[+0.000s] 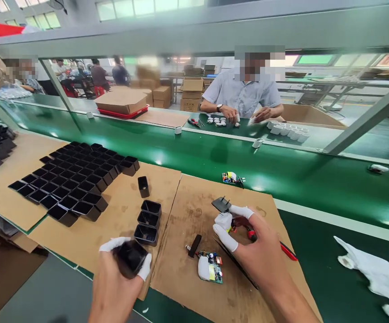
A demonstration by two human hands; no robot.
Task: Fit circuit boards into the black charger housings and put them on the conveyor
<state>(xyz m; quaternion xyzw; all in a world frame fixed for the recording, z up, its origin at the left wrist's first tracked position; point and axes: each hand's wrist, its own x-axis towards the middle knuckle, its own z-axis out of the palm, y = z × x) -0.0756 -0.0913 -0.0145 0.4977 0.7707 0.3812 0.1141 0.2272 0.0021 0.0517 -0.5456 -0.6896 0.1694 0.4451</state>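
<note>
My left hand point(115, 280), with white finger cots, is closed round a black plastic housing point(129, 257) near the front edge of the cardboard mat point(188, 197). My right hand point(251, 246) pinches a small wired part with red bits point(244, 226) between cot-covered fingers. A black plug cover with prongs point(222, 204) lies just beyond its fingertips. A green circuit board with a white component point(210, 268) and a small black piece point(194, 245) lie on the mat between my hands.
Three black housings point(148, 222) stand in a short column, one more point(143, 186) upright behind them. A large grid of black housings point(73, 179) fills the left mat. White cloth point(376, 271) lies right. A person point(244, 89) works across the green conveyor point(282, 170).
</note>
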